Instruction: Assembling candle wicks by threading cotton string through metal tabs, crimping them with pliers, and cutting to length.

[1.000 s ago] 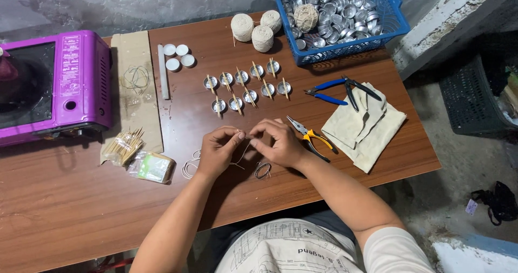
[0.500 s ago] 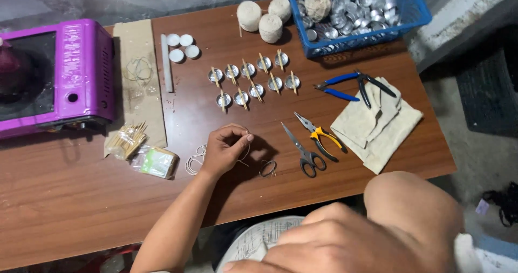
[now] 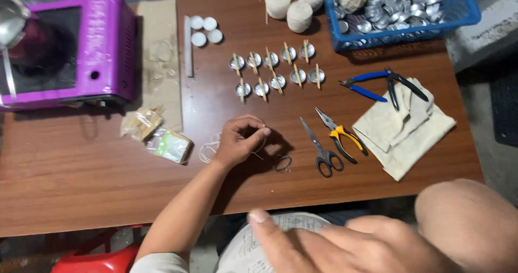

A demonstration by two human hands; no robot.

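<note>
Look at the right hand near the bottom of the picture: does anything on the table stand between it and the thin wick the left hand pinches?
Nothing visible does. The right hand is raised near the camera; the left hand pinches the wick. The scissors lie off to the side.

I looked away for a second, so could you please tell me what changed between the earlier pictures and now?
The right hand left the table and rose close to the camera, letting go. The left hand stayed, pinching the thin wire. Scissors, pliers and small metal cups lie unmoved.
</note>
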